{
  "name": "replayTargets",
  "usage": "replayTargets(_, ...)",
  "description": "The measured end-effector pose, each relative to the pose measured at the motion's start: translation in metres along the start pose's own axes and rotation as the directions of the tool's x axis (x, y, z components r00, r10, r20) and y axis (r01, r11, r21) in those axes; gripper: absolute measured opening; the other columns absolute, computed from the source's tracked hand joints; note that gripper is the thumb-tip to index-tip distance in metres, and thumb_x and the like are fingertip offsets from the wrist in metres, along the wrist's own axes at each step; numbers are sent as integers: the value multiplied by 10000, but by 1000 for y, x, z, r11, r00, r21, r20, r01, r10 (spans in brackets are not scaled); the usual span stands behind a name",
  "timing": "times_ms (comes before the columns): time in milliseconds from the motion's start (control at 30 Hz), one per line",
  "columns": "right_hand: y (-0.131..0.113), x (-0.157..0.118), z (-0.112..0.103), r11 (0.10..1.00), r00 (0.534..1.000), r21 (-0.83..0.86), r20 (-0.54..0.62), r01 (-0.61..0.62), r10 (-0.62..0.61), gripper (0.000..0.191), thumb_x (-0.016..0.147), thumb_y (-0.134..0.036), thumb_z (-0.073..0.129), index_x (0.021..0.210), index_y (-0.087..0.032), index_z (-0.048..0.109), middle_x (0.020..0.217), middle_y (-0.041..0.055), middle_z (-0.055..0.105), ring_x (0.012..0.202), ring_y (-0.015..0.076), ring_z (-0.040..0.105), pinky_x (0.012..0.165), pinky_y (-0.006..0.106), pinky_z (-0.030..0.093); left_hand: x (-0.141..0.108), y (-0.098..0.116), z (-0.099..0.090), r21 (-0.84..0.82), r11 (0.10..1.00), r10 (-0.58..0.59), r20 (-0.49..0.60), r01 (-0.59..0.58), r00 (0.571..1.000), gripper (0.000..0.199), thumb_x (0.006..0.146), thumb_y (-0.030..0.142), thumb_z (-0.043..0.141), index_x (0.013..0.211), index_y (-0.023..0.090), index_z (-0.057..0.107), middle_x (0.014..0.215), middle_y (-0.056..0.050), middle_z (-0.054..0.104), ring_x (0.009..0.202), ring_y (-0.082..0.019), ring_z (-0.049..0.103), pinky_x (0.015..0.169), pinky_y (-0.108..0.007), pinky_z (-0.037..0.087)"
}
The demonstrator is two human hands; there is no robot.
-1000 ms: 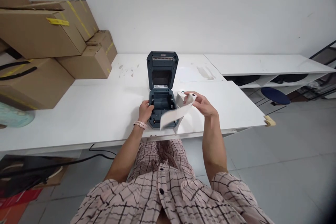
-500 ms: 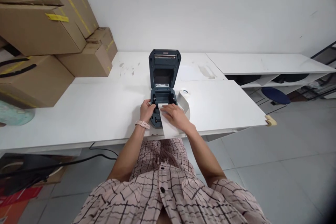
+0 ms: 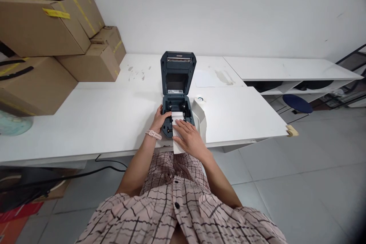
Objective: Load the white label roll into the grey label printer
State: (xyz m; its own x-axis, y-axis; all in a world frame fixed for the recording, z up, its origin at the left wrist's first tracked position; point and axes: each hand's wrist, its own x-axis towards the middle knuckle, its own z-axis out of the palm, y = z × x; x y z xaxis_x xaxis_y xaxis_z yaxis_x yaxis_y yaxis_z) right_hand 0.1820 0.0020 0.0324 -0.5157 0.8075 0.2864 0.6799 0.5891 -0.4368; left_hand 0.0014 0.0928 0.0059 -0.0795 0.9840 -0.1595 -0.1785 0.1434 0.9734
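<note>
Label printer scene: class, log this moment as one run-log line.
printer: lid open | left hand: on printer's left side | right hand: flat on paper strip | paper roll: beside printer, on table

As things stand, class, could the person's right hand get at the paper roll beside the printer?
Probably yes: the right hand lies flat on the paper strip, and the paper roll stands just right of the label printer, nothing between.

Stockroom or packing office, stacked cardboard boxes (image 3: 42, 30), label printer (image 3: 177, 91), white worktables (image 3: 85, 122)
</note>
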Motion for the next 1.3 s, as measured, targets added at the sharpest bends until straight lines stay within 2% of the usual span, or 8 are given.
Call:
replayTargets(300, -3, -3, 3, 998, 1000, 57, -1, -23, 23, 534, 1011, -470, 524, 1519, -311, 476, 1606, 89, 435, 1525, 322, 349, 1222, 623, 332, 0, 4, 0, 9, 999, -42, -8, 42, 999, 615, 701, 282, 757, 1282, 180, 581, 1192, -90, 693, 951, -194, 678, 809, -313, 553)
replayTargets(467, 14, 3, -30, 941, 998, 336, 58, -22, 2, 478, 1019, -483, 504, 1488, -390, 502, 1534, 25, 545, 1459, 283, 467, 1208, 598, 373, -45, -4, 5, 36, 998, 47, 17, -48, 999, 729, 785, 374, 761, 1448, 241, 486, 1411, -105, 618, 1246, -259, 616, 988, -356, 528)
replayTargets(633, 62, 89, -86, 898, 930, 435, -297, -71, 218, 729, 998, -688, 346, 1629, -371, 170, 1691, 38, 286, 1540, 298, 314, 1223, 550, 344, -90, -19, 7, 73, 997, -5, 14, 4, 1000, 1056, 755, 460, 822, 1610, 294, 225, 1573, -128, 469, 1380, -315, 526, 1042, -403, 522)
replayTargets(767, 94, 191, -111, 901, 954, 431, -254, -37, 160, 926, 883, -882, 211, 1634, -360, 64, 1732, -28, 124, 1599, 281, 102, 1286, 527, 172, -91, -13, 7, 104, 995, -16, 27, 14, 1000, 1083, 726, 464, 848, 1608, 282, 246, 1561, -141, 482, 1381, -344, 522, 1052, -425, 523)
replayTargets(867, 98, 224, -116, 877, 957, 480, -239, -31, 165, 978, 862, -899, 72, 1625, -295, 168, 1719, 3, 174, 1593, 281, 124, 1286, 525, 122, -88, -11, 6, 109, 994, -33, 33, 29, 999, 1103, 734, 480, 840, 1620, 272, 216, 1564, -151, 478, 1379, -348, 526, 1063, -435, 518)
replayTargets(1067, 51, 129, -99, 827, 910, 563, -346, 6, 229, 821, 939, -821, 134, 1557, -334, 367, 1609, 20, 426, 1532, 286, 313, 1253, 536, 244, -90, -17, -14, 80, 997, -32, 139, 21, 990, 1072, 784, 597, 751, 1634, 293, 174, 1670, -96, 327, 1495, -339, 382, 1187, -469, 406)
replayTargets(1200, 19, 46, -60, 733, 875, 679, -329, -41, 354, 543, 977, -676, 443, 1417, -385, 572, 1563, -10, 499, 1496, 265, 387, 1267, 486, 265, -89, -6, -24, 33, 999, -4, 48, 2, 999, 869, 897, 709, 505, 1621, 310, 236, 1713, -52, 214, 1571, -327, 210, 1250, -518, 285)
replayTargets(1300, 17, 13, -22, 628, 839, 771, -269, -106, 473, 552, 925, -600, 604, 1433, -388, 557, 1587, -6, 467, 1498, 276, 386, 1268, 507, 270, -86, 6, -15, 59, 998, 25, 8, -25, 1000, 890, 884, 686, 558, 1623, 310, 232, 1721, -38, 184, 1585, -324, 156, 1263, -493, 270)
